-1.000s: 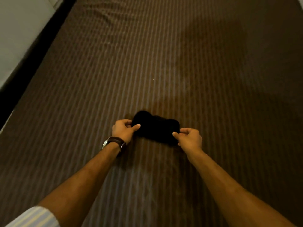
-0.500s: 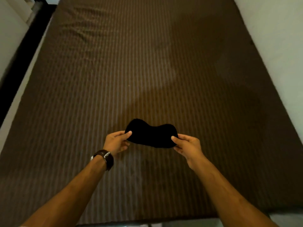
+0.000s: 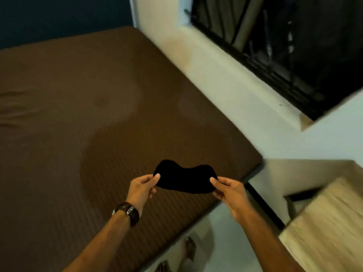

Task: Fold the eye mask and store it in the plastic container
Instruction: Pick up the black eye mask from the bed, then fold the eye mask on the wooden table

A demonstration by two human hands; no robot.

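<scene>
A black eye mask [image 3: 184,176] hangs in the air above the near right corner of the bed, stretched out flat between both hands. My left hand [image 3: 142,188], with a brown watch on its wrist, pinches the mask's left end between thumb and fingers. My right hand [image 3: 228,190] pinches its right end the same way. No plastic container is in view.
The bed with its brown striped sheet [image 3: 78,124] fills the left and middle. A pale wall [image 3: 216,79] with a dark barred window [image 3: 284,42] runs along its right side. A light wooden piece of furniture [image 3: 330,228] stands at the lower right. Feet show on the floor [image 3: 196,242] below.
The mask has been lifted off the sheet and held up between both hands. The view has swung to the right, bringing the wall, window and wooden furniture into sight.
</scene>
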